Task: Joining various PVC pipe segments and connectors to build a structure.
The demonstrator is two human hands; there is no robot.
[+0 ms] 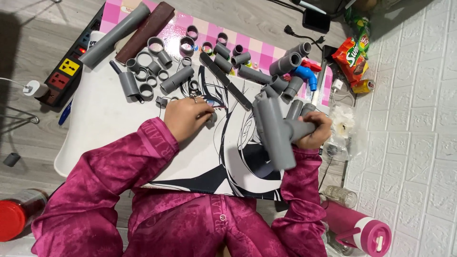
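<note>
Pipe assembly (pixel 275 131): grey plastic, several lengths joined through a tee, held tilted above the black-and-white drawing board (pixel 238 162) on my right side, not resting on it.
Right hand (pixel 316 131): my fingers are wrapped tight around one branch of the assembly, just above the board's right edge.
Left hand (pixel 188 116): it lies on the board near the drawing's eye; my fingertips are bunched on a small grey fitting (pixel 211 118), though how firmly they pinch it I cannot tell.
Step in hand: I judge this to be the picking of the next piece for the held assembly.
Next move: it seems to call for lifting the fitting clear, lining its bore up with an open pipe end, and pushing straight on while my right hand braces.
Loose parts (pixel 157 66): couplings, rings and short pipes crowd the far half of the white table (pixel 100 119), with a blue elbow (pixel 307 76) at the far right.
Edges: the wall (pixel 409 119) stands close on my right; a pink flask (pixel 362 231) and a glass jar (pixel 340 195) sit below the board's right corner.
Open room: the bare white table to my left and the board's near middle give the freest space; a power strip (pixel 66 71) lies just beyond the table's left edge.
</note>
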